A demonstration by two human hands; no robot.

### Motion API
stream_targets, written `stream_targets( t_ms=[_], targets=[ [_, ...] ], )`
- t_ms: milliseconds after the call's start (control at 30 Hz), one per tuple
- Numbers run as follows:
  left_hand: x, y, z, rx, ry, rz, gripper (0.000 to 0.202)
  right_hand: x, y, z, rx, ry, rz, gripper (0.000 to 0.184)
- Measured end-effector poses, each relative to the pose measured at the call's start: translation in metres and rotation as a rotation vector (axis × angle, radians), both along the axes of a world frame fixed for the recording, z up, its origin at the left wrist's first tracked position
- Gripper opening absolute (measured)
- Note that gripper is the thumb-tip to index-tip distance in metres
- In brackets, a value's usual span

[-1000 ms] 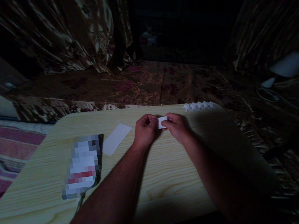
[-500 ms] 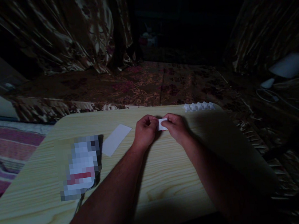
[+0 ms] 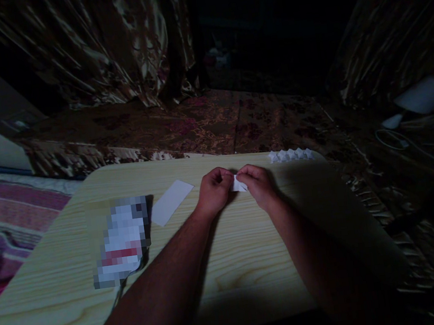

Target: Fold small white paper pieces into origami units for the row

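Both of my hands meet over the far middle of the wooden table [image 3: 247, 244]. Between them is a small piece of white paper [image 3: 238, 185], partly covered by my fingers. My left hand [image 3: 216, 189] pinches its left side, with the fingers curled in. On the other side my right hand [image 3: 257, 182] grips it, thumb lying across the paper. A flat white paper strip [image 3: 174, 201] lies slantwise to the left of my left hand. Several small white folded paper stars [image 3: 291, 155] stand in a row at the far right edge.
A blurred-out flat object [image 3: 123, 241] with a cable lies on the left of the table. Striped bedding [image 3: 1, 223] borders the table at left. Patterned cloth [image 3: 195, 120] and curtains [image 3: 145, 38] are behind. A pale lamp-like object [image 3: 424, 95] with a cord stands at right.
The white paper shows less between my hands and now looks tilted, with my right thumb shifted over it. Everything else appears slightly further right as the view moves.
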State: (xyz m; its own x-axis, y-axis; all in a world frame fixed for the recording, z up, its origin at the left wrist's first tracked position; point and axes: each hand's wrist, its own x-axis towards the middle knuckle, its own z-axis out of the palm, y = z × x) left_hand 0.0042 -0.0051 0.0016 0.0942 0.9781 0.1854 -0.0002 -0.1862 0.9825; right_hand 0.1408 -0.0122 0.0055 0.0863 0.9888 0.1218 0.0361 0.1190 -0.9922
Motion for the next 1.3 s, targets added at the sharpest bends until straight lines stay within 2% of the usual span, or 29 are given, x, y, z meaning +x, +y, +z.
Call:
stream_targets(
  t_ms=[367, 600, 767, 833, 967, 1133, 1300],
  targets=[
    [0.001, 0.002, -0.003, 0.024, -0.035, 0.013, 0.022, -0.002, -0.001, 0.002, 0.032, 0.019, -0.005, 0.015],
    [0.003, -0.001, 0.002, 0.005, -0.123, 0.063, 0.022, -0.001, -0.002, 0.005, -0.047, 0.0, 0.042, 0.012],
    [0.004, -0.002, 0.004, -0.051, -0.255, -0.035, 0.031, 0.0, 0.0, 0.001, -0.055, 0.101, 0.015, 0.016],
    [0.003, -0.001, 0.003, -0.04, -0.254, -0.034, 0.034, 0.0, 0.001, 0.0, -0.057, 0.126, 0.02, 0.017],
    [0.001, 0.001, 0.002, -0.054, -0.21, 0.013, 0.024, 0.0, 0.0, 0.002, -0.057, 0.105, 0.038, 0.017],
    [0.002, -0.001, 0.005, -0.089, -0.217, -0.024, 0.018, 0.002, -0.001, 0.005, -0.006, 0.077, 0.009, 0.018],
    [0.001, -0.002, 0.007, -0.086, -0.221, -0.037, 0.029, 0.003, 0.0, 0.002, -0.011, 0.051, 0.007, 0.014]
  ],
)
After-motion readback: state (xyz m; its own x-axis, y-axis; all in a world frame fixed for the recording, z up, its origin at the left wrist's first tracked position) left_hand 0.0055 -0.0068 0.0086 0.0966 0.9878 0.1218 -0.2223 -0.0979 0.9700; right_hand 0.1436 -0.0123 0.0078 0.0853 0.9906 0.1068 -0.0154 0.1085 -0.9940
